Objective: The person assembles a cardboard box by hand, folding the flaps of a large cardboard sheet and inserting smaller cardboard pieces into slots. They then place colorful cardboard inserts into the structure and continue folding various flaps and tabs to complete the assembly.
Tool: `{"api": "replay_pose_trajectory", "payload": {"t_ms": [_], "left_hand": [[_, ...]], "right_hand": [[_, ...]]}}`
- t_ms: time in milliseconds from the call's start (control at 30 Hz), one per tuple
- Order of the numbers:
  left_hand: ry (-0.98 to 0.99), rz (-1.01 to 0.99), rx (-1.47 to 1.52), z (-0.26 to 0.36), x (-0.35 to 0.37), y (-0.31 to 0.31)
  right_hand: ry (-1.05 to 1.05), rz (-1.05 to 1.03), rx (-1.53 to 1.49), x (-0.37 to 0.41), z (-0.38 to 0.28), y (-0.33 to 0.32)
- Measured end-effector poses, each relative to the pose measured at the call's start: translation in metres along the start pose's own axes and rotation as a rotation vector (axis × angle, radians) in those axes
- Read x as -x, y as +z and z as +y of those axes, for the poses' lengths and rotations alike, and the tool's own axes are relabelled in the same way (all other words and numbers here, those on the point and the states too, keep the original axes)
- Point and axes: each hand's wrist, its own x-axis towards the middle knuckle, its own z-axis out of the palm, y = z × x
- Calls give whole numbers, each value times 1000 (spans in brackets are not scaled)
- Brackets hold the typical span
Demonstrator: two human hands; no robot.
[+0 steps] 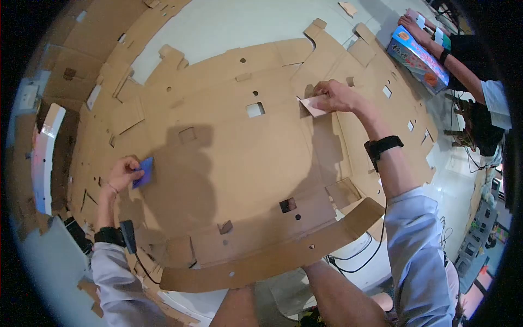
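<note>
A large unfolded brown cardboard sheet [261, 158] with holes and slots lies in front of me. At its left part, my left hand [124, 175] pinches a small blue-purple card [143, 173] between thumb and fingers. My right hand [335, 97] is at the upper right of the sheet, its fingers closed on a pale pink card [316, 107]. The two cards are far apart, both over the cardboard.
Another person's hands [417, 30] rest on a colourful box [418, 60] at the upper right. A curved white and pink strip [46, 158] stands at the far left. Black cables [354, 267] hang near the front edge, above my legs.
</note>
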Motion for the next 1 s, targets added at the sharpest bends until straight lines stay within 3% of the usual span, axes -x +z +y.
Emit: {"api": "replay_pose_trajectory", "payload": {"t_ms": [67, 133, 233, 267, 333, 400, 467, 567, 667, 767, 867, 967, 1000], "left_hand": [[56, 214, 58, 40, 22, 22], [9, 188, -12, 48, 28, 23], [-79, 50, -181, 63, 37, 20], [-111, -16, -251, 67, 41, 20], [194, 129, -433, 28, 46, 27], [276, 245, -379, 12, 59, 36], [133, 318, -98, 22, 70, 51], [8, 281, 264, 22, 76, 54], [166, 321, 18, 19, 61, 51], [207, 330, -217, 61, 33, 46], [289, 226, -327, 75, 5, 43], [173, 62, 115, 43, -16, 21], [94, 126, 158, 49, -18, 16]], "right_hand": [[-24, 75, 172, 3, -2, 8], [44, 105, 342, 0, -16, 10], [238, -352, 428, -21, -39, -6], [164, -264, 475, -18, -48, -6], [14, -85, 572, -5, -67, -5], [-117, 78, 590, -2, -69, 0], [-122, 122, 655, 6, -92, -12], [29, -5, 526, 29, -102, -37], [135, -115, 394, 57, -75, -41], [277, -113, 368, 72, -44, -16], [66, 109, 499, 74, 4, 30], [151, -58, 347, 59, 6, 14], [153, -104, 317, 49, 12, 7]]}}
